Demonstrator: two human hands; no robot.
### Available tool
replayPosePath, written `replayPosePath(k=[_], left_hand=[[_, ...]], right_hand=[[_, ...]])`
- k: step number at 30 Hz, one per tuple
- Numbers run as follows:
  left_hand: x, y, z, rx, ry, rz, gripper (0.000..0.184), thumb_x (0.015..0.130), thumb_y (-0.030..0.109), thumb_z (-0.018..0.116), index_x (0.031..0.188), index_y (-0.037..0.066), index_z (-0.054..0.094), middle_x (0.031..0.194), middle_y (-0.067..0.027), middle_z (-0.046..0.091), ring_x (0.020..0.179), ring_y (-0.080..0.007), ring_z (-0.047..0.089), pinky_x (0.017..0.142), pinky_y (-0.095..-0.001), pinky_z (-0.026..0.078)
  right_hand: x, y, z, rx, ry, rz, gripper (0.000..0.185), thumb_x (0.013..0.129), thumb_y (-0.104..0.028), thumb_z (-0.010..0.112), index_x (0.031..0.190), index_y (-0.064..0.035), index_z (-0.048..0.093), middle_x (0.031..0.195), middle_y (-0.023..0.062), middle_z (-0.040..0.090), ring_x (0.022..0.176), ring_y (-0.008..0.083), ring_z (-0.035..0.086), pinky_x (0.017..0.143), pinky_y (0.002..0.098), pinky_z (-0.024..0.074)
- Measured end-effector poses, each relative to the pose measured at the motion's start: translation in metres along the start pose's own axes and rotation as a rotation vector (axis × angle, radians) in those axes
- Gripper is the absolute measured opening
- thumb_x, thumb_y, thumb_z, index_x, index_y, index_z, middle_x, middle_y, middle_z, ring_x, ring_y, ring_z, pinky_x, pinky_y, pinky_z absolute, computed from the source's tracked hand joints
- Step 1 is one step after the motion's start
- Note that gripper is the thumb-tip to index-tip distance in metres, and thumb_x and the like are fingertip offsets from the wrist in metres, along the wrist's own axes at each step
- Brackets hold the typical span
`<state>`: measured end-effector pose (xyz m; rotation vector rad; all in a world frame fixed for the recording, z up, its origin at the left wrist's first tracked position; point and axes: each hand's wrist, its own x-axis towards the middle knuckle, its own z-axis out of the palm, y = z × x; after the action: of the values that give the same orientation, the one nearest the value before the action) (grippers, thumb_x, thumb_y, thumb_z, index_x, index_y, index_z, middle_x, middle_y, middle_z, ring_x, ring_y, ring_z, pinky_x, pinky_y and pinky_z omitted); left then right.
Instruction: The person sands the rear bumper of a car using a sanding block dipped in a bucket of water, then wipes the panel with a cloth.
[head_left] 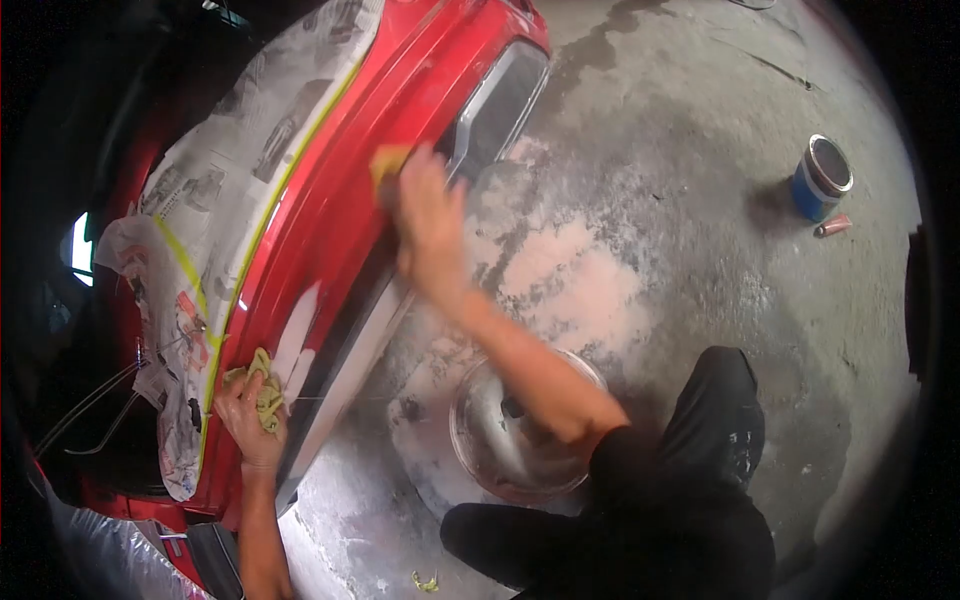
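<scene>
A red car bumper (345,190) runs diagonally across the left half of the view, with pale patches (297,335) on its lower part. My right hand (432,225), blurred by motion, is closed on a yellow pad (388,165) against the red surface; whether it is a sponge or folded abrasive, I cannot tell. Lower down, my left hand (242,415) grips a crumpled yellow-green cloth (267,393) and rests on the bumper beside the pale patches.
Newspaper masking (215,160), edged with yellow tape (268,220), covers the panel above the bumper. A round, shiny metal object (480,440) lies under my right arm. Pinkish dust (575,275) marks the concrete floor. A blue can (818,185) and a small reddish object (833,226) stand right.
</scene>
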<state>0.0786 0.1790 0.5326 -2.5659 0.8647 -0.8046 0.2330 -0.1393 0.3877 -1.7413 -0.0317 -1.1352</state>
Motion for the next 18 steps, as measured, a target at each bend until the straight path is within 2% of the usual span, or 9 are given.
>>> replayPosePath(k=[3,6,8,9,12,14,15,16,18], left_hand=[[0.004,0.004,-0.004,0.055,-0.029,0.012,0.059,0.081,0.012,0.066,0.139,0.006,0.057,0.126,-0.0217,0.057,0.113,-0.0411,0.052,0.100,-0.0539,0.039],[-0.001,0.001,-0.002,0.021,-0.038,-0.027,0.062,0.079,0.010,0.071,0.139,0.009,0.058,0.130,-0.0190,0.056,0.116,-0.0418,0.051,0.102,-0.0556,0.038],[-0.002,0.000,-0.001,0.016,-0.007,-0.007,0.063,0.079,0.010,0.071,0.140,0.009,0.057,0.130,-0.0189,0.056,0.115,-0.0416,0.051,0.101,-0.0551,0.039],[-0.003,-0.001,0.001,0.013,0.004,0.003,0.063,0.078,0.010,0.071,0.140,0.010,0.057,0.131,-0.0188,0.056,0.115,-0.0415,0.051,0.101,-0.0548,0.039],[0.000,0.001,-0.001,0.013,-0.005,-0.006,0.063,0.078,0.009,0.072,0.140,0.010,0.058,0.130,-0.0188,0.056,0.115,-0.0411,0.051,0.100,-0.0539,0.039],[0.005,0.005,-0.001,0.024,-0.022,-0.008,0.058,0.079,0.009,0.068,0.137,0.007,0.059,0.127,-0.0198,0.057,0.112,-0.0400,0.051,0.100,-0.0535,0.039],[0.005,0.007,-0.005,0.035,-0.029,-0.018,0.056,0.080,0.008,0.067,0.135,0.005,0.060,0.126,-0.0203,0.057,0.111,-0.0394,0.052,0.099,-0.0533,0.039],[0.005,0.006,-0.006,0.026,-0.022,-0.015,0.056,0.080,0.009,0.067,0.136,0.005,0.059,0.126,-0.0202,0.057,0.111,-0.0393,0.052,0.099,-0.0531,0.039],[0.005,0.004,-0.004,0.009,-0.012,0.006,0.056,0.081,0.010,0.067,0.136,0.006,0.059,0.126,-0.0200,0.057,0.110,-0.0390,0.052,0.099,-0.0527,0.039]], right_hand=[[0.057,0.031,0.004,0.001,0.168,0.134,0.076,0.082,0.007,0.058,0.154,0.0078,0.034,0.161,0.0327,0.032,0.148,0.0475,0.036,0.118,0.0650,0.0270],[0.003,-0.018,0.011,0.093,0.148,0.063,0.076,0.082,0.006,0.057,0.155,0.0055,0.036,0.160,0.0322,0.035,0.148,0.0458,0.037,0.119,0.0639,0.0268],[-0.050,-0.039,0.013,0.223,-0.047,-0.059,0.078,0.081,0.005,0.058,0.156,0.0037,0.036,0.161,0.0315,0.035,0.149,0.0447,0.037,0.119,0.0639,0.0268],[-0.044,-0.024,0.014,0.119,-0.022,-0.124,0.079,0.081,0.005,0.058,0.157,0.0033,0.034,0.163,0.0305,0.032,0.150,0.0433,0.037,0.119,0.0647,0.0261],[0.036,0.034,0.003,-0.057,0.125,-0.019,0.078,0.081,0.008,0.057,0.156,0.0051,0.034,0.164,0.0307,0.030,0.151,0.0454,0.033,0.118,0.0675,0.0258],[0.051,0.034,0.000,0.015,0.145,0.085,0.077,0.083,0.007,0.058,0.155,0.0050,0.033,0.163,0.0326,0.029,0.151,0.0477,0.031,0.118,0.0680,0.0261],[0.054,0.029,0.000,0.058,0.149,0.132,0.077,0.083,0.007,0.058,0.155,0.0050,0.033,0.162,0.0335,0.029,0.151,0.0488,0.030,0.118,0.0683,0.0262],[0.035,0.013,0.004,0.051,0.106,0.074,0.075,0.085,0.006,0.058,0.156,0.0047,0.033,0.162,0.0346,0.028,0.151,0.0497,0.030,0.118,0.0681,0.0257],[-0.037,-0.046,0.030,0.164,-0.001,0.069,0.073,0.087,0.002,0.058,0.155,0.0059,0.033,0.162,0.0362,0.028,0.151,0.0497,0.030,0.118,0.0668,0.0255]])
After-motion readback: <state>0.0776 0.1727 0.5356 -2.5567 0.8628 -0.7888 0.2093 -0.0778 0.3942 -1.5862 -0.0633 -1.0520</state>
